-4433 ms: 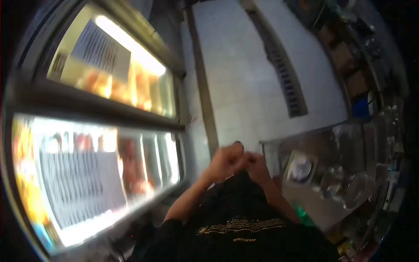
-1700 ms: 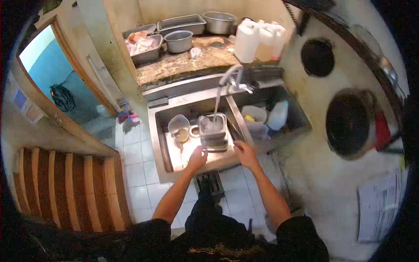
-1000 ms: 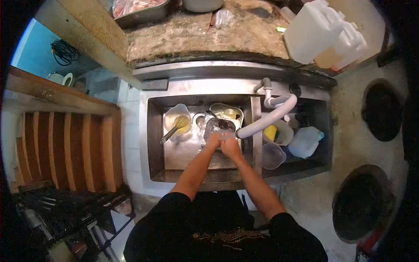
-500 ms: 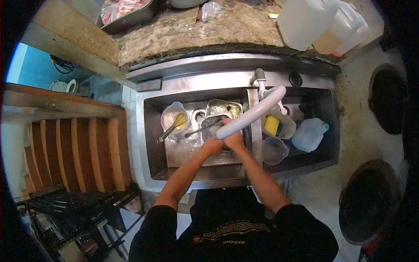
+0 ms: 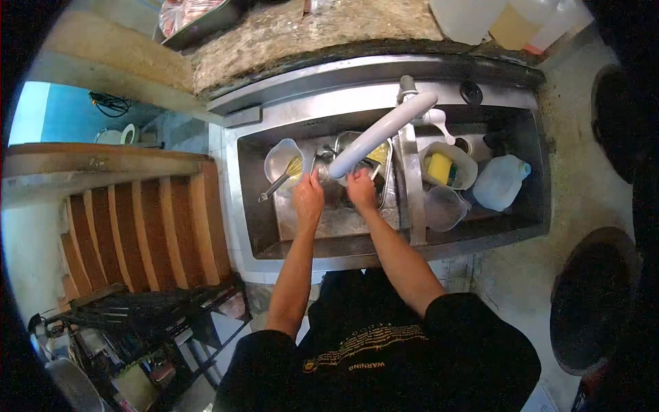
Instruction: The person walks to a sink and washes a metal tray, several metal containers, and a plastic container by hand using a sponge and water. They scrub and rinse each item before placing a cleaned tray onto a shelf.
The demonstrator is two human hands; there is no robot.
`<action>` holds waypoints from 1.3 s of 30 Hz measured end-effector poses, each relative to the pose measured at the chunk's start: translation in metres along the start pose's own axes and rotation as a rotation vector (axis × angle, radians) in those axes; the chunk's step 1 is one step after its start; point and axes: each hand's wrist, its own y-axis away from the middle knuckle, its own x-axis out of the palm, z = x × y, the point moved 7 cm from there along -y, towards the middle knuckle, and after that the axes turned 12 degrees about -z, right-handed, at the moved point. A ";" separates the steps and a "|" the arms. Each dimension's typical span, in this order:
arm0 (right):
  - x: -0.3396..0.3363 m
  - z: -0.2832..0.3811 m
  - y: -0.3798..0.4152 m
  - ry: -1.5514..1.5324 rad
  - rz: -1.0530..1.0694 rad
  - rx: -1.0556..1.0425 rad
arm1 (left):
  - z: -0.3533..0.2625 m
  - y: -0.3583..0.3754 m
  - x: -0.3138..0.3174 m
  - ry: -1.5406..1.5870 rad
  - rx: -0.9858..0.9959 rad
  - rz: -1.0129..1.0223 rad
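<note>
A steel sink (image 5: pixel 247 206) with two basins, seen from above; both hands work in the nearer-left basin under the white tap spout (image 5: pixel 381 134). Judged risk: the basin around the hands is crowded with wet steel, so a pan could slip from wet fingers and knock the jug, or water off the spout's end, just above the knuckles, could splash over the front rim. The steel pan (image 5: pixel 384 161), rectangular and shiny with a yellow smear inside, lies just beyond the fingertips, partly hidden by the spout. The left hand (image 5: pixel 308 198) is curled, fingers bent downward over the dishes; whether it pinches anything cannot be told. The right hand (image 5: pixel 360 189) lies just beside it, fingers reaching to the pan's near edge, its grasp likewise unclear. To the left of the left hand stands a clear jug (image 5: pixel 281 159) holding a whisk (image 5: pixel 280 182). Right of the right hand, past the divider, a yellow sponge (image 5: pixel 439 167) sits in a tub.
</note>
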 end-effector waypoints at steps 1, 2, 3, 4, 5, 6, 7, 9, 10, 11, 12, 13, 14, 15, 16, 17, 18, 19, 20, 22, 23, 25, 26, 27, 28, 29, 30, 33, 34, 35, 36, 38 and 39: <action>0.009 0.002 0.000 0.047 0.046 -0.007 | 0.013 0.007 -0.007 -0.028 -0.009 -0.006; 0.010 0.009 -0.001 0.033 -0.004 -0.057 | 0.023 0.014 -0.014 -0.055 -0.017 -0.014; 0.013 0.015 0.002 0.015 -0.052 -0.107 | 0.028 0.021 -0.022 -0.037 -0.012 0.036; 0.018 0.023 0.005 -0.004 -0.099 -0.152 | 0.033 0.028 -0.032 -0.021 -0.005 0.088; 0.031 0.013 -0.004 -0.128 -0.082 -0.278 | 0.039 0.034 -0.040 -0.006 0.005 0.148; 0.023 0.011 -0.011 -0.045 -0.223 -0.316 | 0.049 0.040 -0.037 -0.039 -0.008 0.217; 0.014 0.008 -0.015 0.045 -0.367 -0.350 | 0.059 0.049 -0.027 -0.068 -0.020 0.290; -0.005 0.011 -0.007 0.187 -0.553 -0.296 | 0.073 0.065 -0.017 -0.004 0.006 0.363; -0.013 0.006 -0.002 0.229 -0.592 -0.211 | 0.084 0.072 -0.008 -0.040 -0.026 0.412; -0.020 0.001 0.003 0.271 -0.629 -0.128 | 0.094 0.079 -0.002 -0.078 -0.061 0.460; -0.011 -0.004 -0.002 0.275 -0.481 -0.066 | 0.104 0.082 0.006 -0.116 -0.093 0.503; -0.001 -0.011 -0.003 0.280 -0.329 0.001 | 0.113 0.086 0.012 -0.126 -0.100 0.529; 0.011 -0.023 -0.004 0.283 -0.175 0.071 | 0.123 0.091 0.017 -0.138 -0.108 0.558; 0.021 -0.030 -0.010 0.270 -0.172 0.058 | 0.134 0.096 0.024 -0.151 -0.117 0.582; 0.025 -0.041 -0.012 0.277 -0.161 0.012 | 0.144 0.102 0.028 -0.141 -0.126 0.603; 0.024 -0.038 -0.008 0.280 -0.153 -0.036 | 0.150 0.102 0.030 -0.131 -0.131 0.620; 0.021 -0.034 -0.006 0.280 -0.154 -0.042 | 0.153 0.099 0.034 -0.119 -0.133 0.632; 0.018 -0.030 -0.004 0.280 -0.155 -0.049 | 0.144 0.092 0.037 -0.047 -0.067 0.556; 0.009 -0.012 0.007 0.224 -0.198 -0.126 | 0.112 0.072 0.026 0.026 -0.001 0.482; -0.003 0.013 0.034 0.119 -0.278 -0.270 | 0.060 0.055 0.036 0.381 -0.094 0.260; 0.007 0.014 0.035 0.295 -0.276 -0.442 | 0.050 0.052 0.047 0.662 -0.252 0.100; 0.003 0.036 0.055 0.289 -0.292 -0.509 | 0.065 0.052 0.085 0.581 -0.405 0.106; -0.001 0.054 0.065 0.285 -0.299 -0.547 | 0.072 0.046 0.099 0.541 -0.482 0.106; -0.003 0.064 0.072 0.353 -0.235 -0.539 | 0.081 0.035 0.098 0.472 -0.578 0.207; -0.004 0.062 0.070 0.349 -0.246 -0.554 | 0.089 0.027 0.088 0.652 -0.615 0.217; -0.003 0.059 0.065 0.339 -0.262 -0.567 | 0.111 0.024 0.105 0.639 -0.611 0.181; -0.003 0.056 0.062 0.329 -0.277 -0.576 | 0.134 0.027 0.123 0.624 -0.606 0.148; -0.002 0.046 0.046 0.471 -0.192 -0.516 | 0.164 0.025 0.100 0.760 -0.707 0.244; 0.005 0.030 0.042 0.518 -0.146 -0.488 | 0.169 0.025 0.084 0.701 -0.695 0.289; -0.006 0.056 0.060 0.579 -0.135 -0.433 | 0.163 0.013 0.046 0.644 -0.684 0.331; -0.004 0.051 0.059 0.581 -0.132 -0.420 | 0.161 0.010 0.026 0.587 -0.676 0.374; -0.004 0.044 0.051 0.585 -0.134 -0.406 | 0.155 0.010 0.019 0.873 -0.671 0.324; -0.009 0.038 0.043 0.449 -0.132 -0.270 | 0.143 0.006 -0.001 0.890 -0.606 0.301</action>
